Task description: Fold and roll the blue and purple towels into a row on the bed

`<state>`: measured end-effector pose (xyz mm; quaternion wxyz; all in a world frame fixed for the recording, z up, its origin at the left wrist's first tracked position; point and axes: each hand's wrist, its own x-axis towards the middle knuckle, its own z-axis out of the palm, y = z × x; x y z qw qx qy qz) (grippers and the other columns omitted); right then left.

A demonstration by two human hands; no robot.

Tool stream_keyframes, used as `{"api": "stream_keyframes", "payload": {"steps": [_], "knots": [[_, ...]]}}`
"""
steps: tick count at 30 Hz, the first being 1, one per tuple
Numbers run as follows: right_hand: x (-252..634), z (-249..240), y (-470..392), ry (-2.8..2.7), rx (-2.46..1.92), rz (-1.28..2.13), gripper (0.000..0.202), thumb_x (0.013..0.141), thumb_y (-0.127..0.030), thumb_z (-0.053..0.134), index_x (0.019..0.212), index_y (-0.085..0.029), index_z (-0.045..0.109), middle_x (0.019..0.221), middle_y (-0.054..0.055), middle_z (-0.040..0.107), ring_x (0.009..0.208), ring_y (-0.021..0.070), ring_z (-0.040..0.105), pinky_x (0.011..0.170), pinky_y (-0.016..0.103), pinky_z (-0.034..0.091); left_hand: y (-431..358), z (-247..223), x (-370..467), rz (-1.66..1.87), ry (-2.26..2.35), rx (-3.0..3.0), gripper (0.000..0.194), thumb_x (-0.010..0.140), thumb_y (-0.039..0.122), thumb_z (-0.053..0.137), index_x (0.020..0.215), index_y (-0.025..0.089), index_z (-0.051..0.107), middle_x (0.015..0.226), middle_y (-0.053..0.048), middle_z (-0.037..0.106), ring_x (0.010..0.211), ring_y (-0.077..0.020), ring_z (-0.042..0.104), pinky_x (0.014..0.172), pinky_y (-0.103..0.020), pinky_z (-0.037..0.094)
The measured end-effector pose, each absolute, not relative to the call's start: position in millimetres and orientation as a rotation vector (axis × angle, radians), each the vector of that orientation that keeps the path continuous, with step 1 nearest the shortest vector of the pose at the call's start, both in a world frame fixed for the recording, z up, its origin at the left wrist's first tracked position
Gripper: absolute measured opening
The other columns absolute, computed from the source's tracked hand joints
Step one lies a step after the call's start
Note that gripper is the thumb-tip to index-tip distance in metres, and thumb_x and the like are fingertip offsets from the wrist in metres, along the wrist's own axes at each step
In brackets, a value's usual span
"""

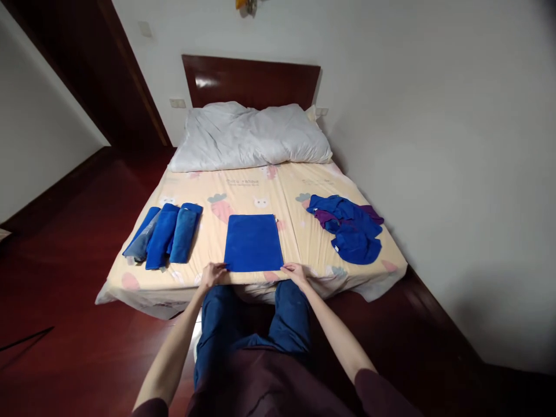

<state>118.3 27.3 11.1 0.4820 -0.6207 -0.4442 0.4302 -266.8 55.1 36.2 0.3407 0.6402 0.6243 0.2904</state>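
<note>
A blue cloth (253,243) lies flat and roughly square on the bed near its front edge. At its near left corner, my left hand (213,274) pinches the fabric. My right hand (294,272) has the near right corner between its fingers. Several rolled blue towels (163,236) lie side by side to the left, one of them partly greyish. On the right is a loose, crumpled pile of blue and purple cloths (347,226).
The bed (256,188) has a pale sheet with carrot and rabbit prints. White bedding (252,136) lies across its far end, before a dark wooden headboard (252,82). A white wall (434,145) rises on the right. My knees are against the front edge.
</note>
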Motion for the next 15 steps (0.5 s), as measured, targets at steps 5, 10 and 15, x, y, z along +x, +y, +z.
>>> {"api": "stream_keyframes", "payload": {"steps": [5,10,15], "knots": [[116,-9,26,-0.916,-1.559,1.099,0.052,0.046,-0.060,0.088,0.073,-0.019,0.069,0.080,0.010,0.078,0.082,0.0279,0.074,0.079,0.038,0.057,46,1,-255,0.864,1.691,1.344,0.053,0.071,0.051,0.072,0.113,0.019,0.074,0.095,-0.010,0.079,0.095,-0.0302,0.075,0.088,-0.042,0.060],[121,1,37,-0.849,-1.578,1.142,0.047,0.044,-0.049,0.091,0.072,-0.020,0.068,0.074,0.007,0.077,0.079,0.0268,0.074,0.072,0.035,0.057,54,6,-255,0.894,1.647,1.267,0.055,0.071,0.047,0.069,0.116,0.016,0.071,0.090,-0.012,0.079,0.088,-0.0276,0.076,0.086,-0.041,0.060],[129,2,22,-0.841,-1.626,1.133,0.043,0.044,-0.045,0.090,0.069,-0.019,0.066,0.070,0.006,0.073,0.073,0.0247,0.070,0.059,0.030,0.052,44,4,-267,0.828,1.690,1.254,0.048,0.073,0.044,0.070,0.113,0.019,0.070,0.094,-0.009,0.080,0.095,-0.0288,0.076,0.086,-0.039,0.061]]}}
